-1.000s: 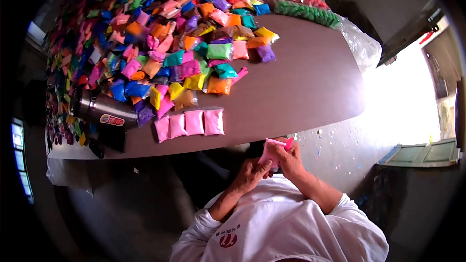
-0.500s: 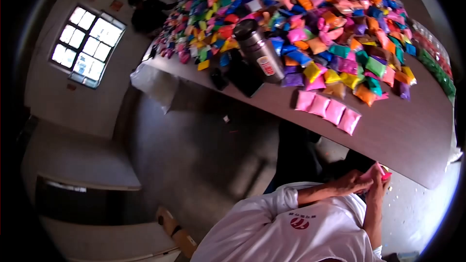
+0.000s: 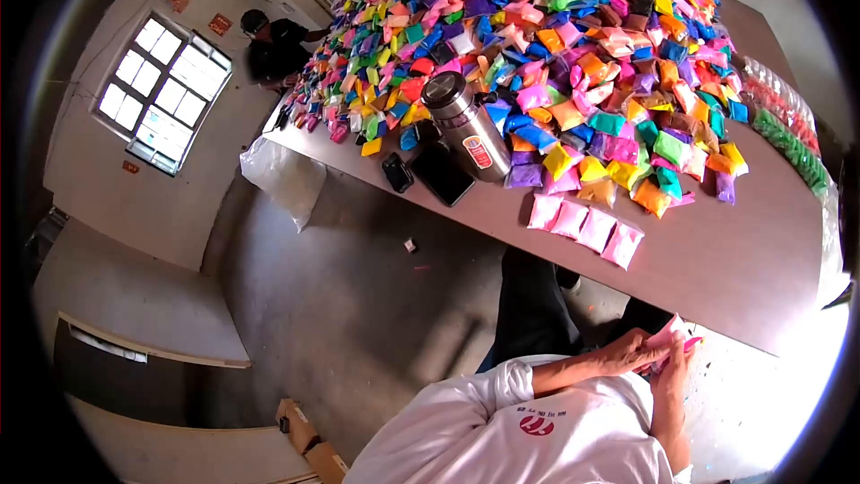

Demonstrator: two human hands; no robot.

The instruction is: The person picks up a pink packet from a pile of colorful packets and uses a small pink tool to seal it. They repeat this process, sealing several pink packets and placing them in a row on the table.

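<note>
Moved: since half a second ago the view has swung, so the hands sit slightly further left in the picture. They remain joined on the small pink plastic packet [image 3: 667,333], and the row on the table lies as before.
Left hand [image 3: 632,351]: fingers curled shut on the packet's near side; the forearm comes out of a rolled white sleeve [image 3: 511,378].
Right hand [image 3: 670,375]: clamped on the same packet from underneath, touching the left hand.
Packet's place: held in the air below the near edge of the long brown table [image 3: 743,260], towards its right end, not touching the table.
Row: four pale pink plastic packets [image 3: 584,224] lie side by side just inside the near edge.
Heap: a broad heap of many-coloured plastic packets [image 3: 555,36] covers the middle and far side, its rim just beside the row.
Flask: a cylindrical steel flask with a red label [image 3: 466,130] lies tilted at the heap's near rim.
Phone: a flat black phone [image 3: 442,173] lies by the flask, near the near edge.
Right edge: clear bags of green packets [image 3: 788,148] lie along it.
Near left corner: a clear plastic bag [image 3: 287,179] hangs off it.
Far left side: another person in dark clothes [image 3: 273,45] stands at the table.
</note>
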